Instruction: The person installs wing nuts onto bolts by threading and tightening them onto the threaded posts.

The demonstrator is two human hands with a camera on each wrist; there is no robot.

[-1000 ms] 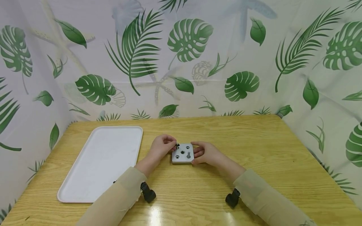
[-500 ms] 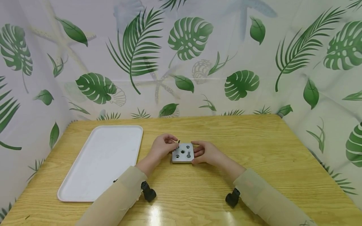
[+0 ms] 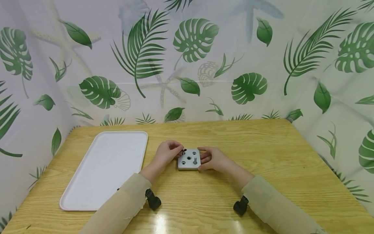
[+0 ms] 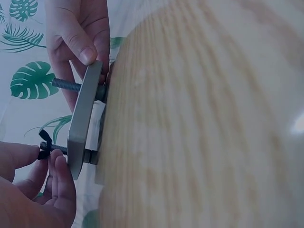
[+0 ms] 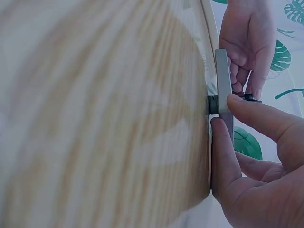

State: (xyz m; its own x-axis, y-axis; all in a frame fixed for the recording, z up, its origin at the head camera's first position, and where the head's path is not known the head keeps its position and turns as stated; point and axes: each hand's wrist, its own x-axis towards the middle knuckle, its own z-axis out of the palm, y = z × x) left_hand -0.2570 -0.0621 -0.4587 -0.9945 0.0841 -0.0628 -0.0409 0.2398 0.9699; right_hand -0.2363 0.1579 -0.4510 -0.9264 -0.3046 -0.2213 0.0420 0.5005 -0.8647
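Pinching a black wing nut (image 4: 46,141) on a bolt (image 4: 59,148), your left hand (image 3: 168,153) is keeping thumb and fingertips clamped around it at the far-left corner of the metal plate (image 3: 189,159). Your right hand (image 3: 214,158) is gripping the plate's right edge, thumb and fingers closing on it from opposite sides. Plate is lying face up mid-table, sitting just above the wooden table (image 3: 263,156) on hardware underneath. Second bolt (image 3: 195,160) is standing upright, bare-threaded, at the near-right corner. White tray (image 3: 108,169) is resting left of the plate, your left sleeve (image 3: 125,201) overlapping its near-right corner in the head view.
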